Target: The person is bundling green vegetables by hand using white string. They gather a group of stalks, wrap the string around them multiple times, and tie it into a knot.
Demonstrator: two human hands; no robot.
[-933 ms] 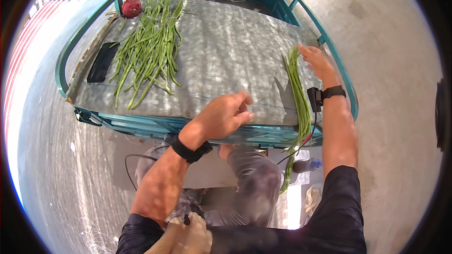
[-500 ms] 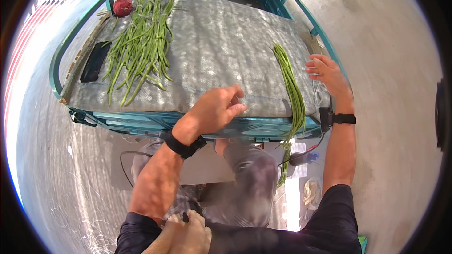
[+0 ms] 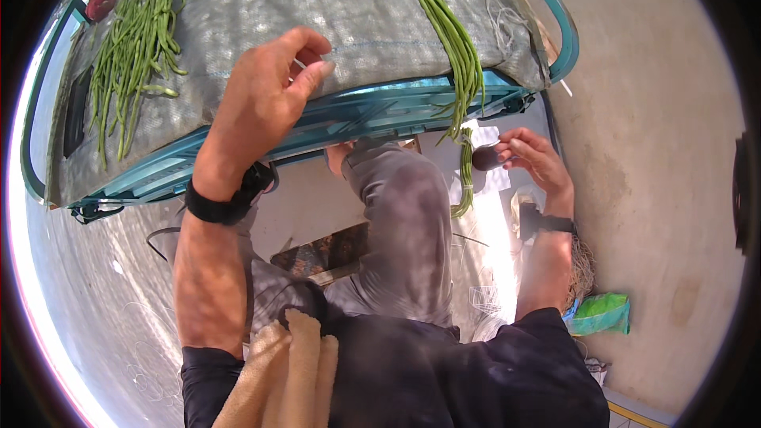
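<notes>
1. The left hand point(image 3: 265, 95) was up at the near edge of the cart point(image 3: 380, 107), thumb and forefinger pinched on something tiny and pale; honestly couldn't tell what.
2. The right hand point(image 3: 531, 162) was down below the cart's near right corner, fingers curled around a small dark roundish thing point(image 3: 485, 158), right beside the dangling bean tips.
3. The bundle of long beans point(image 3: 448, 28) lay along the right side of the grey woven cover point(image 3: 317, 8), its ends drooping over the near edge. My guess is a nudge from that right hand could've dragged the lot off onto the ground.
4. A loose pile of long beans point(image 3: 135, 40) sat at the left side, with a red round thing point(image 3: 101, 1) at the far left corner.
5. Containers: only a green bag point(image 3: 601, 313) on the floor by the wall; contents not visible.
</notes>
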